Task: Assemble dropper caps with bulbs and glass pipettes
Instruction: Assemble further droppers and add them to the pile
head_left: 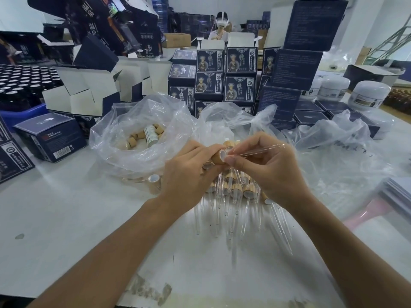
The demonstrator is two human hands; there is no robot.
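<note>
Cap [219, 157], wood-coloured with a white inside, sits above the table's middle, gripped in the curled fingers of the left hand [189, 172] with its open end turned toward the right hand [266, 167]. That hand pinches a clear glass pipette [260, 150] between thumb and fingertips, one end at the cap's mouth, the rest slanting up to the right. The two hands are close together, almost touching at the cap. Under them lies a heap of finished droppers [235, 192], caps bunched together and glass stems fanning toward the viewer over the white table [66, 218]. Just behind on the left, an open plastic bag [133, 138] holds loose caps and a small bottle. Dark blue boxes [224, 74] are stacked beyond, white jars [369, 94] far right.
</note>
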